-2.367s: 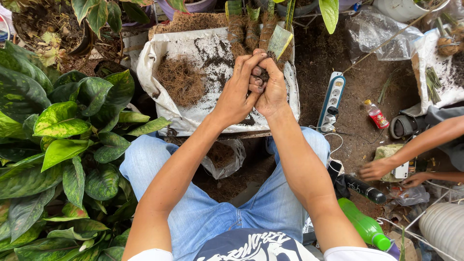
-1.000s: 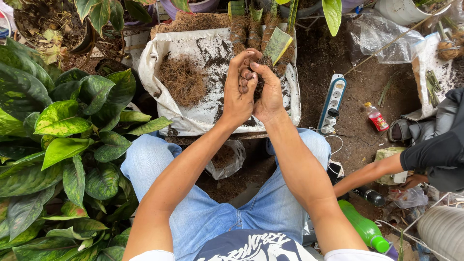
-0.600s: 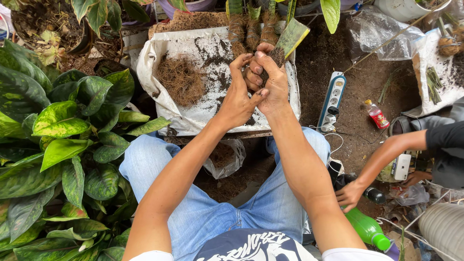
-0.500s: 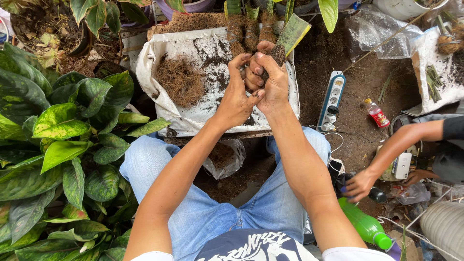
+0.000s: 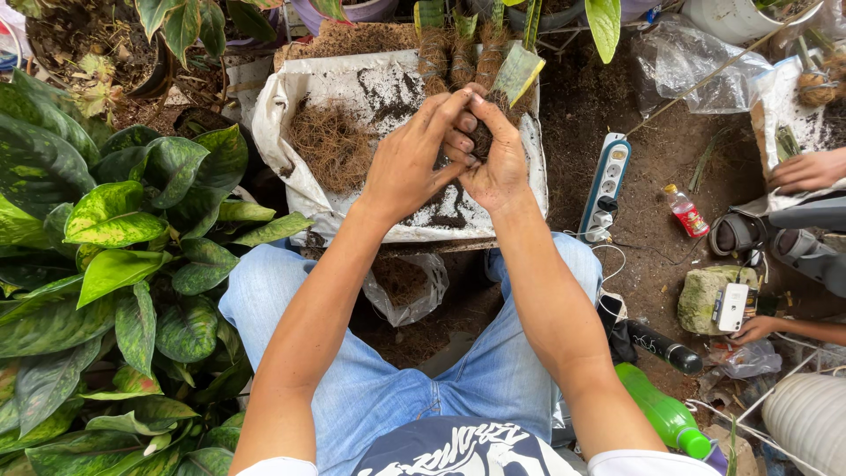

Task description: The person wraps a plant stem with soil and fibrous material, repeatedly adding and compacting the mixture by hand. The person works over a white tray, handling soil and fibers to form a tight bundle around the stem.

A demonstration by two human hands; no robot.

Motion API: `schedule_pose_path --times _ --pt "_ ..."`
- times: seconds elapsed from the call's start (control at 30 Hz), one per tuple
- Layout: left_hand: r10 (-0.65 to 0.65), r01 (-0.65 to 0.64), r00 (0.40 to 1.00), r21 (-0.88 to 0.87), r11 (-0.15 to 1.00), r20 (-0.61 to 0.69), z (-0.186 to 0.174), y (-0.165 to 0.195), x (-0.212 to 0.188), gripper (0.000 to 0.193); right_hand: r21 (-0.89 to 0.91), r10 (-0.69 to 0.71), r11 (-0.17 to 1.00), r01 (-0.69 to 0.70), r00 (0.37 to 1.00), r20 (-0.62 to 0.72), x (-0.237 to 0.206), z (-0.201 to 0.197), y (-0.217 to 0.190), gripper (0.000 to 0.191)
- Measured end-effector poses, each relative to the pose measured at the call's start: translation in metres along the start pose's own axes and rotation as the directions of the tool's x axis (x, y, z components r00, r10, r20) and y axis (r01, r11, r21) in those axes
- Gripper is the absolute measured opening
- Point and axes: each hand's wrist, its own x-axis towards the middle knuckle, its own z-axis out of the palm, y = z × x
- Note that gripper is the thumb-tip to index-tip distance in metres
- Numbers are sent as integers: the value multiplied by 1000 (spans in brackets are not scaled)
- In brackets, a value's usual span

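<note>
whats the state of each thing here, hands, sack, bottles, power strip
left hand: cupped around a dark root clump, closed on it
right hand: closed on the same clump
clump: held between both hands above the sack
sack: spread open, strewn with soil and fibre
power strip: lying on the soil
green bottle: lying on its side
red bottle: lying down, capped

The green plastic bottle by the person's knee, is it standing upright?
No, the green bottle lies tilted on its side on the ground beside the person's leg.
</note>
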Motion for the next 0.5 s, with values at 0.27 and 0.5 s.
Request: schedule_pose_path --times 0.27,0.5 --pt "96 -89 995 147 985 -41 30 -8 -5 83 8 -22 1000 24 983 -183 9 -12 9 10" --pt "79 -79 997 119 990 5 18 -7 -3 87 3 22 1000 -22 991 -135 6 -20 4 11"
